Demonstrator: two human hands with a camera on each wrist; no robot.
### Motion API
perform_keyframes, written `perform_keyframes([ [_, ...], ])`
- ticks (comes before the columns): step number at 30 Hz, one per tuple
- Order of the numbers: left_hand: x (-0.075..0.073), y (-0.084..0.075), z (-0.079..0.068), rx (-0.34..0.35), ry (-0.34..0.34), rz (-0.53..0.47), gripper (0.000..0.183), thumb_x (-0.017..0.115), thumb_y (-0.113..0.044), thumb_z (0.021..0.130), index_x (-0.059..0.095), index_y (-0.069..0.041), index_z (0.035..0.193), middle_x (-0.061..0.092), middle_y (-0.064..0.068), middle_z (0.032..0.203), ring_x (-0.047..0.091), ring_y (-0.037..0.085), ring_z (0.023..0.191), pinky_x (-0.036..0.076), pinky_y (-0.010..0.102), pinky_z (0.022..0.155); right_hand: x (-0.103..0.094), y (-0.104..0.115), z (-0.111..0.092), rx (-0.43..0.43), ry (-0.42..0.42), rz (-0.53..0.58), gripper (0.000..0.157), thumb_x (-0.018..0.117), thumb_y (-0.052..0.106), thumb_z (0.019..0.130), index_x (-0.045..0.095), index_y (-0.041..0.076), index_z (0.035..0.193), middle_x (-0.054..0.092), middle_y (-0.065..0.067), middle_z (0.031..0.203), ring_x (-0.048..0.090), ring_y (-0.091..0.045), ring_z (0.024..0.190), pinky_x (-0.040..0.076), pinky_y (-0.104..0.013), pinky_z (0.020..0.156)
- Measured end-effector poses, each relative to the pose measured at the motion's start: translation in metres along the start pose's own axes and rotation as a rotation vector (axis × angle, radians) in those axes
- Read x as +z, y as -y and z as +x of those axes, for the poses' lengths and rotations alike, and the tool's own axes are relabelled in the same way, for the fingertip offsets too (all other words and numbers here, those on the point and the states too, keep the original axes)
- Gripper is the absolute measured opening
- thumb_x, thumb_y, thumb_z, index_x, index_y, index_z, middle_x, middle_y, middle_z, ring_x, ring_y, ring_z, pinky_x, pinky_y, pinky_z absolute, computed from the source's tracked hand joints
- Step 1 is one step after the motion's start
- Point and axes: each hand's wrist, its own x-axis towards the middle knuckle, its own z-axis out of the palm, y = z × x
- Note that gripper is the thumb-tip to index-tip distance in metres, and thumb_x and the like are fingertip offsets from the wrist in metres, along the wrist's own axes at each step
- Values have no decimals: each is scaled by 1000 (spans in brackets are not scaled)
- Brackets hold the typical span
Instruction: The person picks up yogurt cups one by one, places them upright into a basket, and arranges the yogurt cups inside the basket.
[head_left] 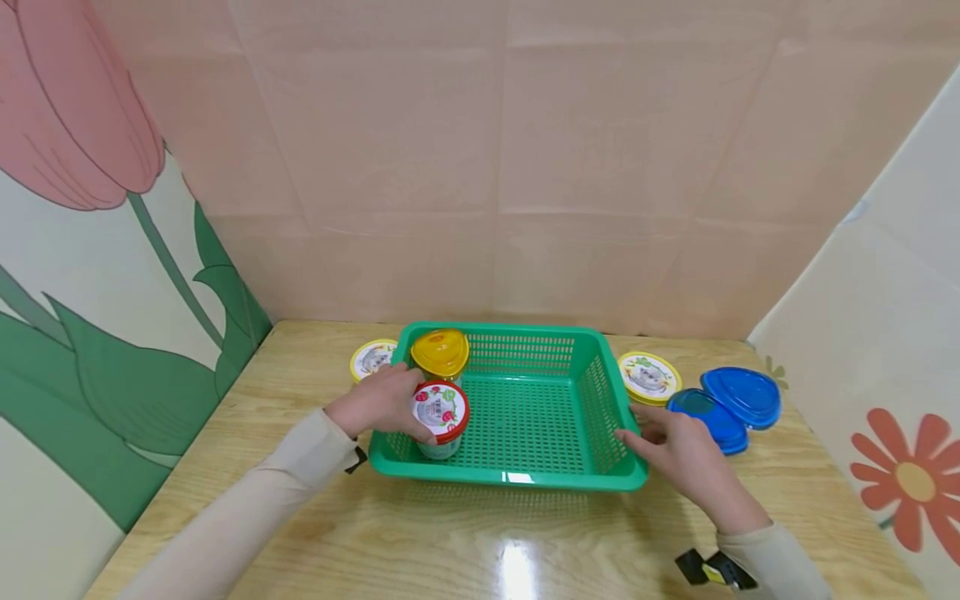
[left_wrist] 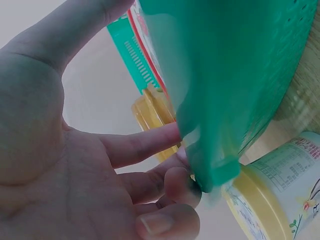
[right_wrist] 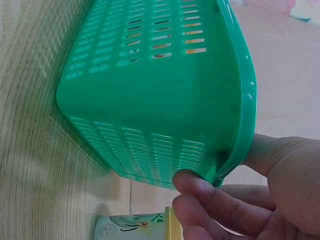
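A green perforated plastic basket (head_left: 517, 479) stands on the table. Inside its left end is a clear jar with a red lid (head_left: 441, 408); behind that sits a container with a yellow-orange lid (head_left: 441, 353). My left hand (head_left: 386, 400) reaches over the left rim and holds the red-lidded jar, thumb at the near side and fingers at the far side. In the left wrist view, the rim partly hides this jar, and other fingers (left_wrist: 170, 225) curl outside the basket. My right hand (head_left: 678, 450) grips the right rim, thumb inside and fingers (right_wrist: 225, 205) curled outside.
A yellow-rimmed tub (head_left: 372, 358) stands left of the basket, with a similar tub (head_left: 649, 377) at its right. Two blue-lidded containers (head_left: 741, 397) are farther right. Walls bound the wooden table (head_left: 360, 542) at back and sides.
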Motion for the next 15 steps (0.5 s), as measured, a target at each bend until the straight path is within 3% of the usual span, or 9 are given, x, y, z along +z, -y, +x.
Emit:
perform_keyframes([
  [15,2,5,-2,44,-21,-53,79,85,-53,55,58,-8,115,55,0,95,46,18,85,44,34,74,0,-1,0,2,3,5,55,66,40,85,59,2,123,70,-4,84,65,-15,75,51,-29,57],
])
